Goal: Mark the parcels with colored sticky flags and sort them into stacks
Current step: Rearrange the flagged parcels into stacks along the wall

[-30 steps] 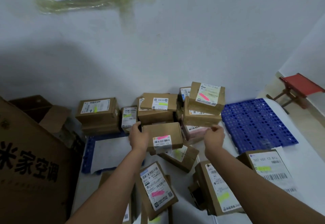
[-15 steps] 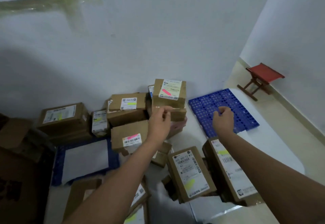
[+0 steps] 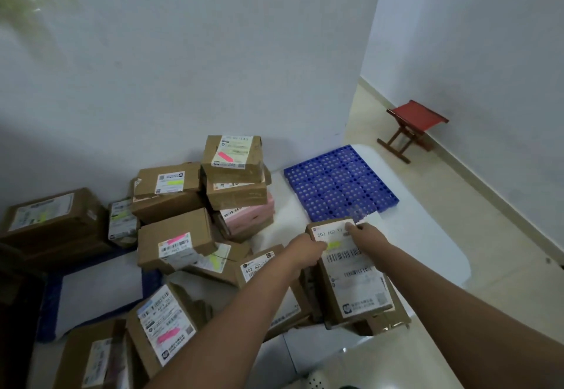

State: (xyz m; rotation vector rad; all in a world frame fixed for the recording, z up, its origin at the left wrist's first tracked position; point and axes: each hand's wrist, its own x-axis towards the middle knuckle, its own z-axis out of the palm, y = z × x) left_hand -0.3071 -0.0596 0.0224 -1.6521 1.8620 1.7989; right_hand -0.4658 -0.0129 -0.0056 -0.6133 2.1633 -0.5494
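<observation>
Both my hands are on a brown parcel point(image 3: 354, 282) with a long white label and a yellow flag, lying at the right of the heap. My left hand point(image 3: 305, 253) grips its left upper edge, and my right hand point(image 3: 364, 234) grips its far corner. Against the wall stands a stack topped by a pink-flagged parcel point(image 3: 233, 153) over a pink box point(image 3: 250, 214). A yellow-flagged parcel point(image 3: 168, 179) tops the stack to the left. Another pink-flagged parcel point(image 3: 175, 240) lies in the middle, one more point(image 3: 164, 324) nearer me.
A blue perforated plastic pallet point(image 3: 340, 185) lies behind the held parcel on a white sheet point(image 3: 427, 245). A red folding stool point(image 3: 415, 127) stands by the right wall. A big brown box point(image 3: 52, 221) sits far left, with a blue-edged mat point(image 3: 100, 294) before it.
My view swung right. Both hands came off the middle pink-flagged parcel, moved right and down, and took hold of the yellow-flagged parcel at the right.
</observation>
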